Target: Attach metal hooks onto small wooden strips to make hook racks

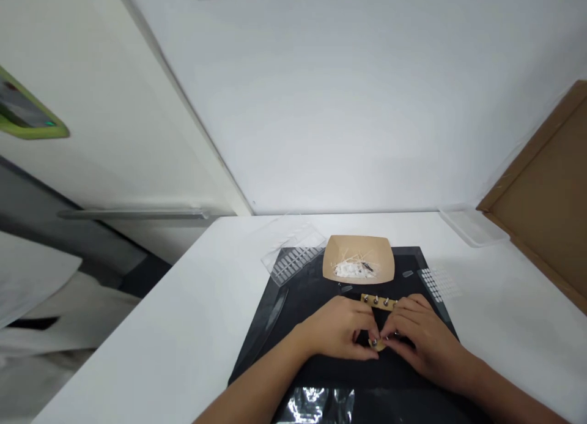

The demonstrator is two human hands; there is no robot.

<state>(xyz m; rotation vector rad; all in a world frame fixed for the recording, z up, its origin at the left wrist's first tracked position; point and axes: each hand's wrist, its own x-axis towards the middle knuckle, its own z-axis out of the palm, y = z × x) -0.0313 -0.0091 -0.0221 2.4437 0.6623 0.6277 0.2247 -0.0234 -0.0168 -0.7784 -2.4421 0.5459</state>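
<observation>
On the black mat [316, 372], my left hand [342, 329] curls its thumb and fingers around a small tan piece [376, 345] with a metal stud on it. My right hand [419, 338] pinches at that piece's right side, its fingertips meeting those of my left hand. What sits between the right fingertips is too small to make out. Just beyond the hands lies a tan strip [378, 301] with several metal studs, its right end hidden by my right hand. Behind it is a brown paper tray [358, 243] holding thin white sticks and white bits.
A clear sheet of nail-shaped pieces [293, 265] lies at the mat's back left, and a sheet of white dots [433, 283] at its right. Farther right are a clear plastic tray [474, 225] and a cardboard box [545, 191]. A white wall stands behind the white table [183, 326].
</observation>
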